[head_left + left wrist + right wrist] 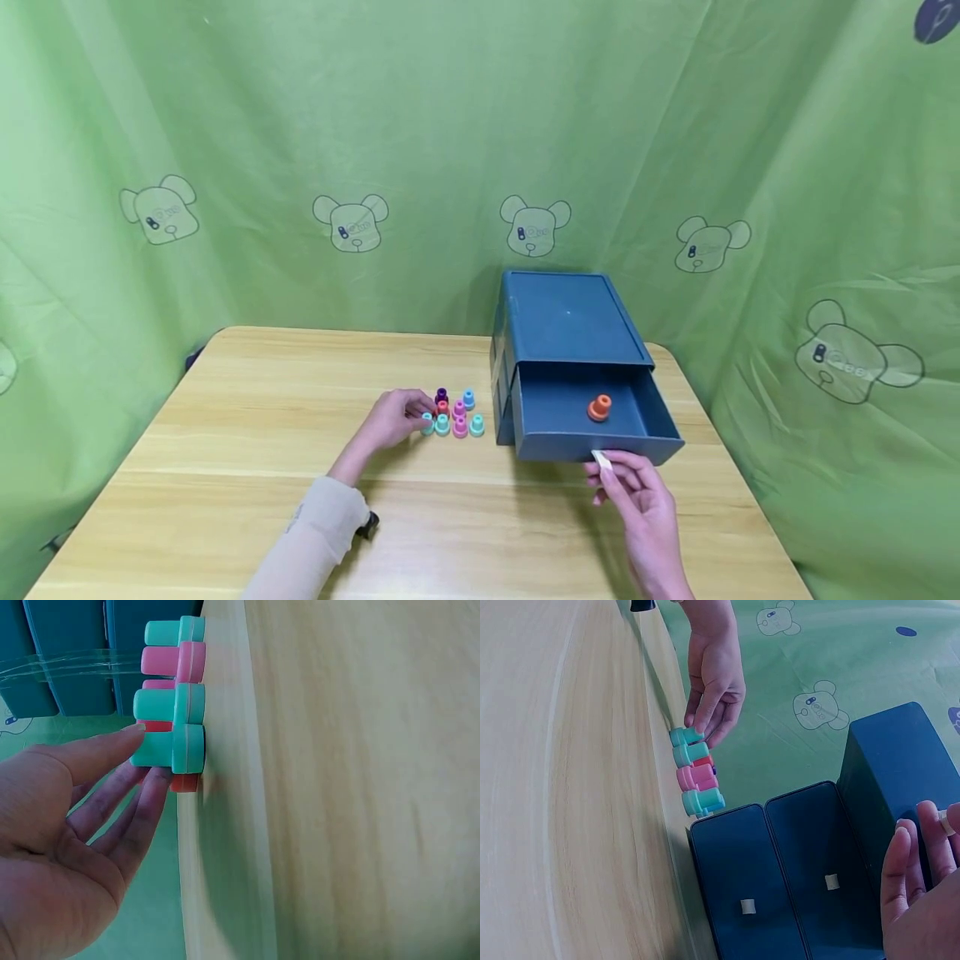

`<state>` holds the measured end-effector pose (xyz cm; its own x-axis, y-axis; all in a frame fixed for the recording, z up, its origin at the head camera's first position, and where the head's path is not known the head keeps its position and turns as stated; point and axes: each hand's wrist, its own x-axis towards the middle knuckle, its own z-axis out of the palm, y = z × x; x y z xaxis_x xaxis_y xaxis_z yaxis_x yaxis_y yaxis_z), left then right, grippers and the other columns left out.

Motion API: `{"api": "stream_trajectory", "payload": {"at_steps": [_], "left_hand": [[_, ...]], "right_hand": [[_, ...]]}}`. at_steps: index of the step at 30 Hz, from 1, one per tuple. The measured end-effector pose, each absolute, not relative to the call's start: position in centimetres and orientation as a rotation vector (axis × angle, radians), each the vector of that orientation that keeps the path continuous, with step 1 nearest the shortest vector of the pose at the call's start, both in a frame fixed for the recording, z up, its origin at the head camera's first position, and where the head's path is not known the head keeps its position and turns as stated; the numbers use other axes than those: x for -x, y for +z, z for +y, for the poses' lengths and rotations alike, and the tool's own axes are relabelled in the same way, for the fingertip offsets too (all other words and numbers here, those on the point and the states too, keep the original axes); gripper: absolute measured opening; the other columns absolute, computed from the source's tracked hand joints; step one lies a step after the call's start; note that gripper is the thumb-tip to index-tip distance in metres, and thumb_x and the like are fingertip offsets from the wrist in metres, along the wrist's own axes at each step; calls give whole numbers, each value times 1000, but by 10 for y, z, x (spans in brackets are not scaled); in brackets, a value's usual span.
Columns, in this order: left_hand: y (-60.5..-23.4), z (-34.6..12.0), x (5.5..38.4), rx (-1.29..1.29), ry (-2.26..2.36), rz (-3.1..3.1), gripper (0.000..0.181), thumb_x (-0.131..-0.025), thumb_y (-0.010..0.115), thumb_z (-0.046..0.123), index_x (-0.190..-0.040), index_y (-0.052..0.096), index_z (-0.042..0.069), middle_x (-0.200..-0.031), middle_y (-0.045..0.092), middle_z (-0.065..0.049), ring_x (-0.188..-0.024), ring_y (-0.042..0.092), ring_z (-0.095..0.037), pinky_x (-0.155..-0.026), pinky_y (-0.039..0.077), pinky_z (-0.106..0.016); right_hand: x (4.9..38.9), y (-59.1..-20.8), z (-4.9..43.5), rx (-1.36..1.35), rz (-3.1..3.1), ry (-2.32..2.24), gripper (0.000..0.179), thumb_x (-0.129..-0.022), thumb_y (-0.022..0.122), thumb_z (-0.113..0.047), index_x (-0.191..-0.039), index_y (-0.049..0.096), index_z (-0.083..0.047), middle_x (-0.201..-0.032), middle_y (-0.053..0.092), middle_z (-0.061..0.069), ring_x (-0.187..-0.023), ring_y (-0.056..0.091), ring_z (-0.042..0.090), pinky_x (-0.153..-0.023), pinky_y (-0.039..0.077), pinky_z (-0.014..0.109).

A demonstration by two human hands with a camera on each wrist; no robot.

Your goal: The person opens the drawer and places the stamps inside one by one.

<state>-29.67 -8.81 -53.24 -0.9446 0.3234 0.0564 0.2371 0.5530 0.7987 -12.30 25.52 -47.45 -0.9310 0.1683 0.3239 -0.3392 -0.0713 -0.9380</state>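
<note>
At the left end of a small cluster of toy pegs, my left hand (pixel 396 418) pinches a teal peg (pixel 154 748) between thumb and fingers. The peg stands in line with its neighbours at table level. Right beside it are another teal peg (pixel 442 427) and a red peg (pixel 442 407). My right hand (pixel 651 510) holds the white pull tab (pixel 602 460) of a pulled-out blue drawer (pixel 551 447), thumb on one side and fingers on the other. Inside that drawer an orange peg (pixel 600 407) stands upright.
Pink pegs (pixel 460 427), a purple peg (pixel 441 394), a blue peg (pixel 468 398) and a third teal peg (pixel 477 426) complete the cluster, just left of the blue cabinet (pixel 573 317). Below the pulled-out drawer are two closed drawers (pixel 735 862). A green curtain (pixel 427 125) hangs behind the wooden table (pixel 247 467).
</note>
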Motion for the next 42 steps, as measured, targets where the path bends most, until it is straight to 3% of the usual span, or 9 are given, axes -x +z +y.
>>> {"api": "stream_trajectory", "payload": {"at_steps": [25,35,42], "left_hand": [[-505,-88,293,-494,1444,2741,19,-91,78,11,-110,76,8,-98,77,0,-91,70,-14,-89,60,-37],[-484,-85,290,-544,1490,2728,21,-93,77,12,-113,76,7,-102,78,-1,-91,72,-14,-87,61,-34],[-468,-81,288,-603,1553,2716,19,-95,76,15,-112,76,8,-103,78,-3,-90,73,-14,-85,62,-31]], "right_hand": [[123,-477,256,-250,-1835,2089,20,-102,51,12,-121,55,14,-103,78,9,-86,73,14,-64,59,26],[123,-476,256,-230,-1842,2088,19,-102,52,10,-121,56,13,-104,77,15,-86,73,14,-64,59,26],[123,-476,256,-235,-1845,2085,19,-102,52,11,-121,55,14,-103,78,8,-86,73,14,-64,59,26]]}}
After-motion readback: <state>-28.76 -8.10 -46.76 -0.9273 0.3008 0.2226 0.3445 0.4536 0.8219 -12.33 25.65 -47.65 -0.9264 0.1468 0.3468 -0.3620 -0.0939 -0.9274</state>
